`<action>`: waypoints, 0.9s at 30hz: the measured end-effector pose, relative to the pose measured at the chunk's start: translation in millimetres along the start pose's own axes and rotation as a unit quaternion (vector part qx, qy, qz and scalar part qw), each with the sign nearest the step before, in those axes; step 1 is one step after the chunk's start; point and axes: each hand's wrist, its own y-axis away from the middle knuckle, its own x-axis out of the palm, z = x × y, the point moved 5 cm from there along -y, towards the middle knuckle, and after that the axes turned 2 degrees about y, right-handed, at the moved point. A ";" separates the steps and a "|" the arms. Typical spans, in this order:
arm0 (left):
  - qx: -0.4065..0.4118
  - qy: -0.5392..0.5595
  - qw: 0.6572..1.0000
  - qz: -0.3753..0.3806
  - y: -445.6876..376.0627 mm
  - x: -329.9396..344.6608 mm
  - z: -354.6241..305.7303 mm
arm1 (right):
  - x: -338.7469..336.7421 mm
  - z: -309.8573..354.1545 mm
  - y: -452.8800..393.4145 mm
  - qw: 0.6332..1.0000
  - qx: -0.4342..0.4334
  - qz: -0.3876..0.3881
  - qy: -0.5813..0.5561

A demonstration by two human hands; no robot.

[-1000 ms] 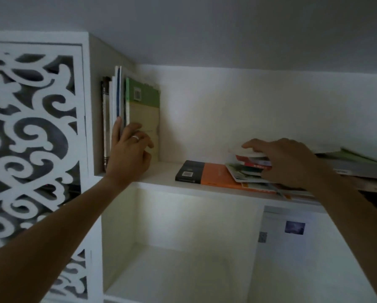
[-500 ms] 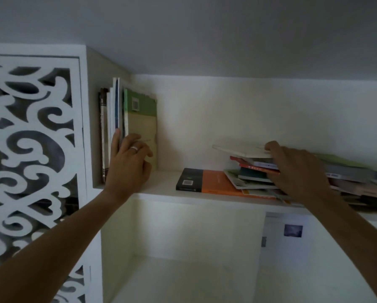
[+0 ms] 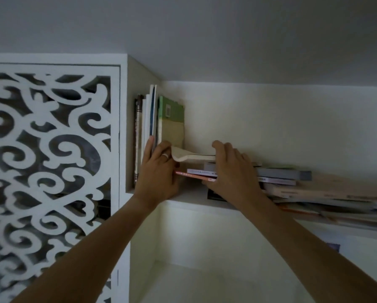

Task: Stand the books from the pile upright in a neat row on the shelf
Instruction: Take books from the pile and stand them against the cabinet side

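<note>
Cream book (image 3: pixel 194 157) seemingly in right grip (image 3: pixel 229 169)

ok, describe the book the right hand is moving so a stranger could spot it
Start at the fretwork panel on the left; beside it, upright books stand on the shelf. Between them and the flat pile, the right hand holds a cream book. It alone is lifted, its near corner drooping.

The right hand (image 3: pixel 231 171) has left the pile (image 3: pixel 314 189) at right and carried several books (image 3: pixel 196 158) leftward to mid-frame, meeting the left hand (image 3: pixel 159 173).
</note>
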 end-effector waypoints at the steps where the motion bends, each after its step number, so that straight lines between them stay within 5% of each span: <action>1: 0.000 -0.009 1.000 0.010 0.3 0.9 0.9 | 0.2 -9.6 6.5 0.999 -0.016 0.018 0.021; 7: -0.006 -0.036 0.999 0.040 1.0 8.6 4.4 | -7.7 -63.5 31.7 0.979 0.030 0.173 0.104; 13: -0.031 0.021 0.998 -0.044 1.8 1.6 2.8 | -27.4 -66.4 20.5 0.989 0.062 0.077 0.112; 17: -0.039 0.056 0.996 -0.060 1.1 -1.0 0.4 | -48.1 -79.0 -6.9 0.984 0.174 -0.007 -0.032; 20: -0.039 0.074 0.994 -0.069 1.1 -0.8 2.1 | -47.4 -77.9 -17.5 0.944 0.259 -0.071 -0.191; 27: -0.052 0.117 0.990 -0.061 1.3 3.1 6.0 | -10.6 0.4 -22.3 0.931 0.285 -0.041 -0.223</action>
